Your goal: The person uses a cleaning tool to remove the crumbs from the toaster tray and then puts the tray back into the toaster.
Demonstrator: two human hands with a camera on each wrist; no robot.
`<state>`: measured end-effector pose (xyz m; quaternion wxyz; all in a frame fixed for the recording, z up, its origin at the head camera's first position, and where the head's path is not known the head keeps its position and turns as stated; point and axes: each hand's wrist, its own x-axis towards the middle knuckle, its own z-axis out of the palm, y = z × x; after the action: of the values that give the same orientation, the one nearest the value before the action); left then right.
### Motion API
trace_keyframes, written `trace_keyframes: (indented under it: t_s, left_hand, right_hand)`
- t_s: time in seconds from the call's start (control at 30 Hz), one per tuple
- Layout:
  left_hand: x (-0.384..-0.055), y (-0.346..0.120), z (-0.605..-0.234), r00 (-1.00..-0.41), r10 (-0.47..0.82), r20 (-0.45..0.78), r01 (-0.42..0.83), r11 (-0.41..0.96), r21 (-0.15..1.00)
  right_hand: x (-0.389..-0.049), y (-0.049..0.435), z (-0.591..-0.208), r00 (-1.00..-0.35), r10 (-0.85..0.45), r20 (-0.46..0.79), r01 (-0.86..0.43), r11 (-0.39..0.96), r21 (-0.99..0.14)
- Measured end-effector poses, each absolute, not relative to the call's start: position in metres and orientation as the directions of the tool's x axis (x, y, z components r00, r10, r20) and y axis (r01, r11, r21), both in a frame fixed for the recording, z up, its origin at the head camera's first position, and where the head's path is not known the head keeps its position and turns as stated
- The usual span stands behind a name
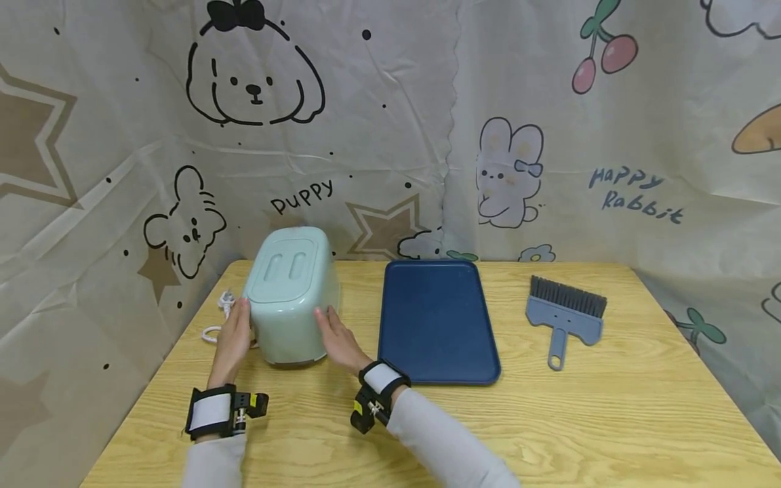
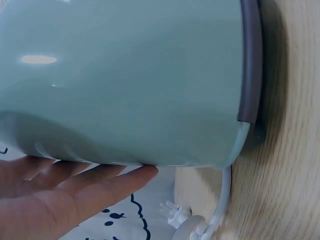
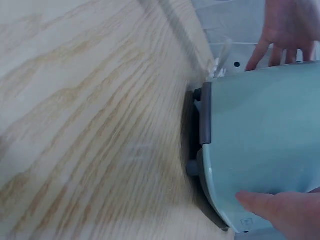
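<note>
A mint-green toaster (image 1: 289,329) with a lid on top stands at the left of the table. My left hand (image 1: 232,342) lies along its left side, fingers straight against the wall, as the left wrist view shows. On the opposite side, my right hand (image 1: 343,344) presses the toaster with extended fingers; in the right wrist view a fingertip (image 3: 252,200) touches the green shell near a small printed mark. The toaster's dark base edge (image 2: 251,65) is close over the tabletop. Its white cord and plug (image 2: 176,214) lie beside it, behind the left hand.
A dark blue tray (image 1: 436,325) lies right of the toaster. Farther right is a blue-grey brush (image 1: 564,318) with dark bristles, its handle toward me. A printed cloth (image 1: 378,149) hangs behind the wooden table (image 1: 579,420) and along its sides.
</note>
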<state>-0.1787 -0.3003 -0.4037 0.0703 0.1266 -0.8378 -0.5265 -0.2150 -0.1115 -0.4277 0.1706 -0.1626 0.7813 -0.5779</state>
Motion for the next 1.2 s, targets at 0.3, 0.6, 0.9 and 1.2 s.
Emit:
trace_keyframes:
  t_s: [0.3,0.6,0.9,1.2]
  left_hand:
    - [-0.171,-0.275,-0.404,-0.915,-0.395,0.076,-0.131,0.472,0.872]
    - [-0.146,-0.257,-0.411,-0.869,-0.473,0.144,-0.121,0.487,0.865]
    - [-0.136,-0.240,-0.414,-0.849,-0.492,0.190,-0.082,0.479,0.874]
    - [-0.137,-0.239,-0.407,-0.891,-0.394,0.224,-0.028,0.540,0.841]
  right_hand:
    - [-0.209,-0.096,-0.425,-0.887,-0.452,-0.097,-0.051,0.304,-0.951]
    - [-0.191,-0.085,-0.436,-0.875,-0.478,-0.074,-0.096,0.321,-0.942]
    - [-0.182,-0.064,-0.441,-0.875,-0.484,-0.009,-0.168,0.321,-0.932]
    - [-0.176,-0.052,-0.461,-0.936,-0.350,0.042,-0.146,0.277,-0.950]
